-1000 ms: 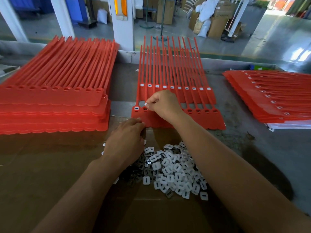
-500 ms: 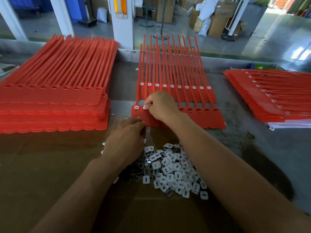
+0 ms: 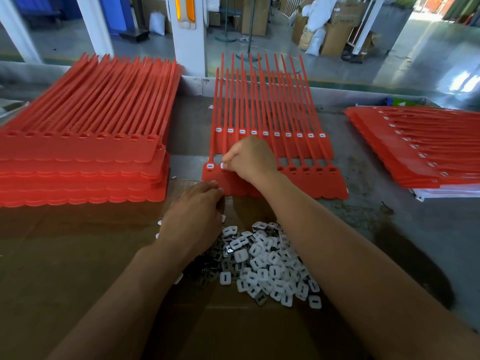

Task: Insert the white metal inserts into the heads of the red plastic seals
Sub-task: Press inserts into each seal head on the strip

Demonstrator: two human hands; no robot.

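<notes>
Red seal strip (image 3: pixel 324 185): right hand (image 3: pixel 250 158) fisted, pinching a white insert (image 3: pixel 222 165) at its second head, left hand (image 3: pixel 194 211) palm-down, fingertips (image 3: pixel 217 189) on near edge, grip unclear.

2 bare forearms are extended forward from the lower edge. The left hand (image 3: pixel 193 219) is held palm down, knuckles up, fingers curled under; whether anything is held cannot be told. The right hand (image 3: pixel 250 158) is set farther ahead, fingers bunched, thumb and forefinger tips (image 3: pixel 230 159) pressed on a small white metal insert (image 3: pixel 222 166). The 2 hands are seen apart.
</notes>
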